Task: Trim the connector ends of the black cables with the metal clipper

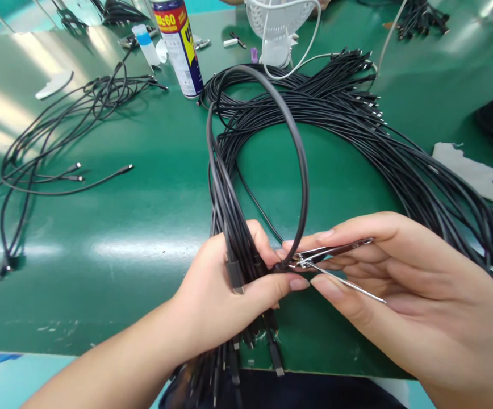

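My left hand (233, 284) is closed around a bundle of black cables (234, 210), whose connector ends hang below it over the table edge. One black plug (235, 275) lies across the base of my left thumb. A single cable (301, 170) arches up from the bundle and comes back down to my left fingertips, which pinch it near its end. In my right hand (404, 289) is a silver nail clipper (335, 250), held between thumb and fingers with its lever spread. Its jaws are at the pinched cable end; whether they touch it I cannot tell.
More black cables (314, 108) curve across the green table (161, 227) behind my hands and down the right side. A tangled cable group (101, 96) lies left. A spray can (180, 51), a white fan (278, 28) and torn white paper (472, 170) are also on the table.
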Tool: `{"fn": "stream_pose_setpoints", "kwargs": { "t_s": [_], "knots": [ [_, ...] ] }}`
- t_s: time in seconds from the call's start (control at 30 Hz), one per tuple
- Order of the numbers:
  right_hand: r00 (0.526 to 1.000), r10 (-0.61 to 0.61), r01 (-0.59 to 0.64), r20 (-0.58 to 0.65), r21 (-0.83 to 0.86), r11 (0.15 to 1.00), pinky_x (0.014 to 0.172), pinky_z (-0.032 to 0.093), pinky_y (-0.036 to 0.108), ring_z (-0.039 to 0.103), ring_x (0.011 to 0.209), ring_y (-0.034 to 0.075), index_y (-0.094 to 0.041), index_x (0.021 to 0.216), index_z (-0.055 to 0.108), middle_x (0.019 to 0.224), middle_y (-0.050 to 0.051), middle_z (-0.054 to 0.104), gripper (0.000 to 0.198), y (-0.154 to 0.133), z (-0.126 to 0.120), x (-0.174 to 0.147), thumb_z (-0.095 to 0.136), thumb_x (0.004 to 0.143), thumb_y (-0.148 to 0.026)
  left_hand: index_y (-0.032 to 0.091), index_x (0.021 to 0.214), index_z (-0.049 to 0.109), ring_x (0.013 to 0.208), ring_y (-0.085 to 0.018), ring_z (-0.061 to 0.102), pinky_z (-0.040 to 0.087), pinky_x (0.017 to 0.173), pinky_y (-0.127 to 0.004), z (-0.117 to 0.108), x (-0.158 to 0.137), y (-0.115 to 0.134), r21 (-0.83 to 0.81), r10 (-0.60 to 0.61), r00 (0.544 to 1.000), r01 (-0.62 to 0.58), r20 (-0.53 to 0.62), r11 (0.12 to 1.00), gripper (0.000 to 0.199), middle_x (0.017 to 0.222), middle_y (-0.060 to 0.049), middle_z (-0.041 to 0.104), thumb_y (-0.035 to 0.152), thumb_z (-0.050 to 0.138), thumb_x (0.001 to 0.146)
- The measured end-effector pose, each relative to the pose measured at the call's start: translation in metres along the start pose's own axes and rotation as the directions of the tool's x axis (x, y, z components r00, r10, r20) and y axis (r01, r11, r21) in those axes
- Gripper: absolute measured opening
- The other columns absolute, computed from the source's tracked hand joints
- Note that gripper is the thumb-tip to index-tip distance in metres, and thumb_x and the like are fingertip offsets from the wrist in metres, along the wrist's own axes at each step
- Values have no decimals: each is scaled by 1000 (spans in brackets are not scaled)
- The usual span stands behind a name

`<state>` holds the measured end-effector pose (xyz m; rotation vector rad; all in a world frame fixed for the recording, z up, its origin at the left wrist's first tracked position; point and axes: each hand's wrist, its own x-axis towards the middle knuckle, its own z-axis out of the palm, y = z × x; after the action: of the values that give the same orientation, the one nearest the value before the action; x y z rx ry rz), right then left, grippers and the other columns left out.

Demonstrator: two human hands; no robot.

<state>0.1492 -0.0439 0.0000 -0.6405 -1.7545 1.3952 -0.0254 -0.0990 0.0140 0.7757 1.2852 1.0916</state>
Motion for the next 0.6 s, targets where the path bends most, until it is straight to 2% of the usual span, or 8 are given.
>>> {"fn": "stream_pose_setpoints", "kwargs": {
  "t_s": [0.23,0.43,0.5,0.6],
  "knots": [
    [1000,4,-4,1,-25,1000,80,64,16,79,88,13,-26,109,67,99,-2,80,33,-3,-1,2,75,84,-6,21,69,50,47,-9,56,43,44,-17,0,-3,-1,51,1,1000,0,-19,999,30,55,8,57,17,80,71],
    [999,24,-27,-26,-102,994,74,66,17,80,83,15,-29,105,69,95,-3,81,26,-4,0,0,76,85,-12,22,69,50,45,-9,56,45,44,-17,-1,1,-12,9,-2,999,2,-51,1000,36,53,9,57,19,86,66],
    [998,25,-29,-53,-74,997,73,65,16,80,83,14,-29,104,71,95,-3,81,27,-4,0,1,77,85,-12,22,70,51,45,-9,57,46,44,-17,-2,2,-14,20,-3,999,4,-47,1000,36,53,8,58,19,87,65],
    [993,16,-8,-116,69,998,78,66,21,80,85,16,-28,104,72,93,-2,82,20,-7,-2,5,76,88,-16,23,71,52,45,-9,58,47,45,-18,-3,0,-16,59,0,999,2,-35,998,34,54,8,60,20,87,68]
  ]
}}
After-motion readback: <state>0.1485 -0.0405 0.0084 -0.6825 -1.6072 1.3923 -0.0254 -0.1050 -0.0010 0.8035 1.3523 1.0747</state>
